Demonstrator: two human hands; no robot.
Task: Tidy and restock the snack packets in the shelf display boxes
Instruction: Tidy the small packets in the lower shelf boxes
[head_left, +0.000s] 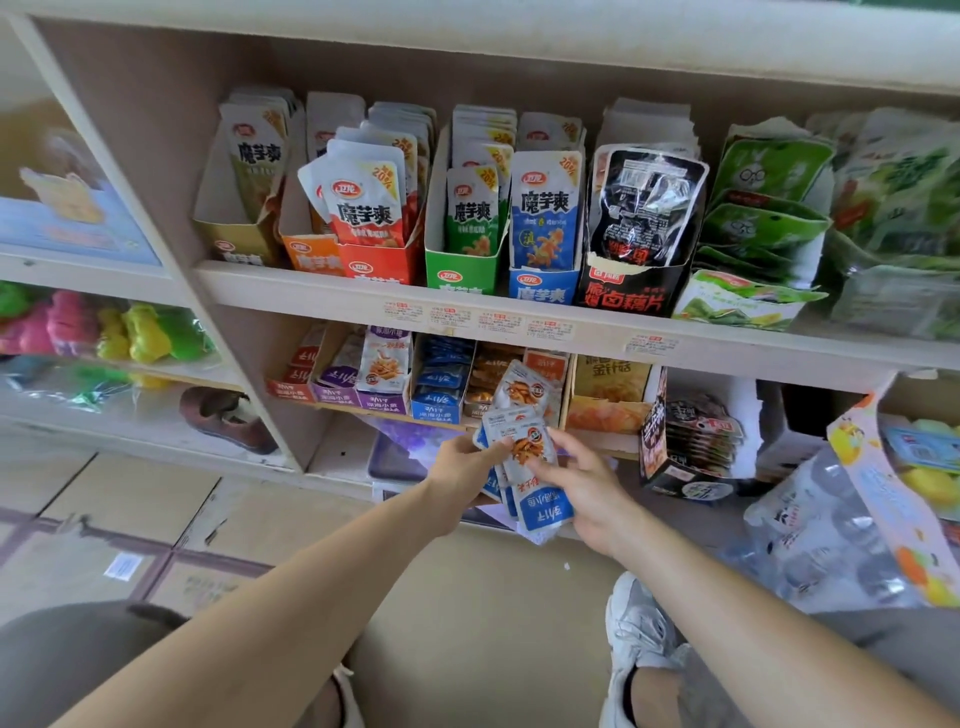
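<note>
A pale shelving unit (363, 304) fills the upper half of the frame. On its upper board is a row of upright display boxes stuffed with packets: yellow (234, 247), orange (311, 257), red (382, 267), green (460, 273), blue (543, 291) and black (623, 296), with loose green bags (763, 218) heaped to their right. At the lower right of the frame sits a shrink-wrapped pack of water bottles (821, 530). Just below centre, on the board underneath, runs a second row of smaller boxes, among them purple ones (337, 392) and a blue display box (439, 402) with blue packets inside. At the left edge of the lower compartment lies a brown shoe (223, 421). In front of that lower row, near the middle of the frame, both bare arms reach in. The left hand (462, 467) pinches the upper left edge of a small stack of blue-and-white snack packets (540, 499). The right hand (582, 483) grasps the same stack from the right, with fingers curled over its front. The stack is held in the air, clear of the boxes, slightly fanned. Another like packet (524, 389) shows just above it, though I cannot tell whether that one is held.
</note>
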